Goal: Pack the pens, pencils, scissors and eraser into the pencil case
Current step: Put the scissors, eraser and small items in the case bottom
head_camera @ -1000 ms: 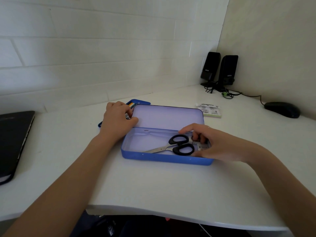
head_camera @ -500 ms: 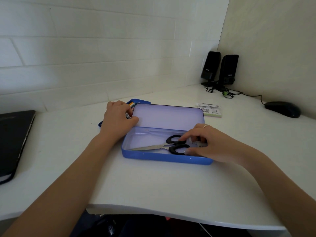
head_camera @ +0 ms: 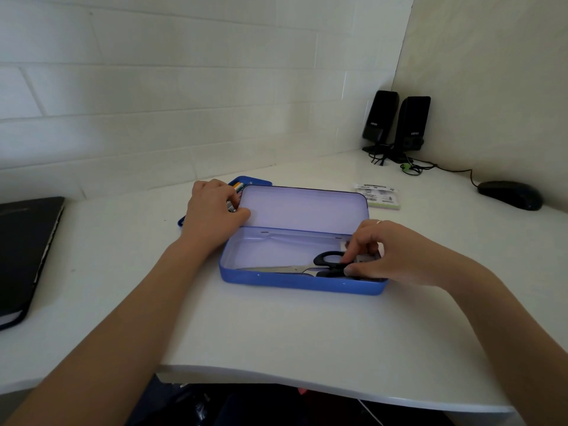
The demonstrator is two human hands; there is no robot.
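The scissors [head_camera: 310, 265] lie flat inside the open blue pencil case [head_camera: 302, 284], blades pointing to my left along the front wall, black handle loops at the right end. My right hand [head_camera: 390, 253] reaches into that end of the tray; the grip is pinched together on the black handles, index finger on the upper loop and thumb against the lower one. A pale ring shows on one finger of that hand.

The case sits on the white surface [head_camera: 276, 327] with its lid [head_camera: 304, 207] tipped up and back, pale lilac inside. My left hand [head_camera: 212, 210] rests at the lid's left corner, thumb touching the edge, fingers curled over a few pens [head_camera: 235, 192] with coloured tips that lie in a second blue tray [head_camera: 258, 181] just behind the lid; I cannot tell from here whether that grip has closed on the pens or merely covers them.

Beyond the lid's right end lies a small flat packet [head_camera: 378, 196] with printed labels, apart from the case. Farther right, a black computer mouse [head_camera: 510, 195] sits near the side wall, its cable running back towards two black speakers [head_camera: 396, 124] that stand upright in the corner. At the far left edge of the surface lies a closed black laptop [head_camera: 24, 256], well apart from everything else.
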